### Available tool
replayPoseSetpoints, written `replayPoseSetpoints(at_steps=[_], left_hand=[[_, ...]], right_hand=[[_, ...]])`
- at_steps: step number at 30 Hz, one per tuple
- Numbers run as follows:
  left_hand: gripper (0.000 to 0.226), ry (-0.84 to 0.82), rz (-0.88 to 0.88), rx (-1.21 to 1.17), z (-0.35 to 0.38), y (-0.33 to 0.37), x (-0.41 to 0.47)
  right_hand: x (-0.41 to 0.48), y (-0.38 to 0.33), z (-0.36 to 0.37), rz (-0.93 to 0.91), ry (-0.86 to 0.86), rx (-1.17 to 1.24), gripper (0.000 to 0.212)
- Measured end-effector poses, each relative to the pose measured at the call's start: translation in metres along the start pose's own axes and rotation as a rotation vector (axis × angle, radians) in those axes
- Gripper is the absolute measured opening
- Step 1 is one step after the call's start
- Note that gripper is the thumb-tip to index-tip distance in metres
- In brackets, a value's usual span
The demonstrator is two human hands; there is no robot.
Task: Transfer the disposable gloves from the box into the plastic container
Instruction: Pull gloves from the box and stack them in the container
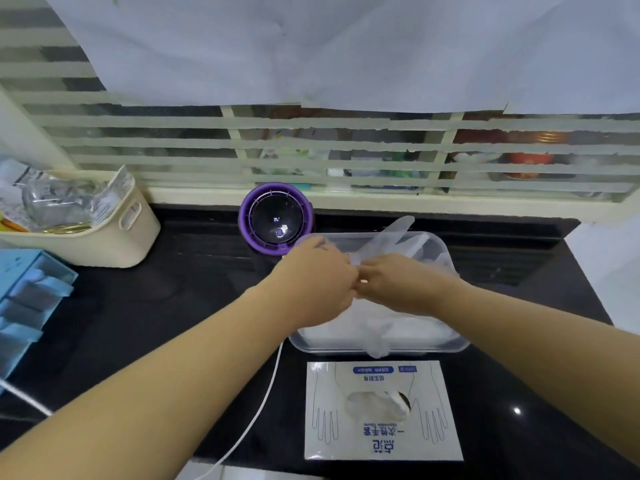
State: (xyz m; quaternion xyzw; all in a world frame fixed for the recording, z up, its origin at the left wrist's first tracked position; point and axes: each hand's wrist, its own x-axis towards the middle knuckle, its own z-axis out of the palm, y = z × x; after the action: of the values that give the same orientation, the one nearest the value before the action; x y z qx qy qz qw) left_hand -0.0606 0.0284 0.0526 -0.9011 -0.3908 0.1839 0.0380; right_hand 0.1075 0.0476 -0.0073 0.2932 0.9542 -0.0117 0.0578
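The tabletop [156, 306] is glossy black. The glove box [383, 432] is white, printed with blue lettering, small blue label bars and thin blue outline drawings of two hands. At 12 o'clock from it, the plastic container [329, 345] is clear and colourless, and the glove [391, 240] over it is milky and see-through. At 11 o'clock from the container, a round device [276, 220] has a purple rim and black dome. At 9 o'clock in view are a cream basket [138, 237] and a light blue organiser [31, 289]. The cable [264, 400] is white. The window [346, 143] has pale horizontal frosted stripes.
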Motion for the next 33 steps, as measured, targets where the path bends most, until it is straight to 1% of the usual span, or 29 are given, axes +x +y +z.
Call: replayPoseSetpoints(at_steps=[3, 5, 6, 8, 10, 12, 14, 17, 19, 22, 25, 29, 33], left_hand=[[0.042, -0.215, -0.044, -0.024, 0.020, 0.005, 0.011], [0.047, -0.311, -0.051, 0.011, 0.029, 0.008, 0.019], [0.050, -0.347, -0.053, 0.035, 0.034, 0.008, 0.022], [0.054, -0.397, -0.053, 0.082, 0.044, 0.009, 0.030], [0.056, -0.431, -0.055, 0.131, 0.052, 0.010, 0.035], [0.057, -0.453, -0.054, 0.188, 0.057, 0.011, 0.040], [0.057, -0.465, -0.048, 0.231, 0.060, 0.013, 0.044], [0.058, -0.494, -0.048, 0.274, 0.060, 0.012, 0.048], [0.057, -0.521, -0.052, 0.307, 0.061, 0.011, 0.050], [0.056, -0.544, -0.057, 0.345, 0.063, 0.009, 0.049], [0.055, -0.546, -0.063, 0.381, 0.064, 0.010, 0.048], [0.058, -0.531, -0.102, 0.337, 0.061, 0.013, 0.046], [0.074, -0.551, -0.122, 0.298, 0.059, 0.016, 0.047]], right_hand=[[-0.001, -0.001, 0.011, -0.027, 0.005, -0.036, 0.033], [-0.004, 0.000, 0.021, 0.000, 0.036, 0.037, 0.029], [-0.005, 0.000, 0.025, 0.021, 0.034, 0.077, 0.031], [-0.008, -0.002, 0.028, 0.138, -0.034, 0.153, 0.040], [-0.011, -0.004, 0.035, 0.313, -0.079, 0.242, 0.051], [-0.013, -0.002, 0.036, 0.442, -0.066, 0.324, 0.058], [-0.016, -0.001, 0.036, 0.495, -0.054, 0.309, 0.059], [-0.017, 0.001, 0.030, 0.476, -0.083, 0.179, 0.053], [-0.018, 0.002, 0.024, 0.432, -0.148, 0.054, 0.051], [-0.019, 0.003, 0.019, 0.374, -0.241, -0.068, 0.056], [-0.022, 0.004, 0.017, 0.341, -0.216, -0.053, 0.065], [-0.026, 0.009, 0.013, 0.259, -0.158, 0.034, 0.064], [-0.028, 0.010, 0.012, 0.135, -0.272, 0.036, 0.061]])
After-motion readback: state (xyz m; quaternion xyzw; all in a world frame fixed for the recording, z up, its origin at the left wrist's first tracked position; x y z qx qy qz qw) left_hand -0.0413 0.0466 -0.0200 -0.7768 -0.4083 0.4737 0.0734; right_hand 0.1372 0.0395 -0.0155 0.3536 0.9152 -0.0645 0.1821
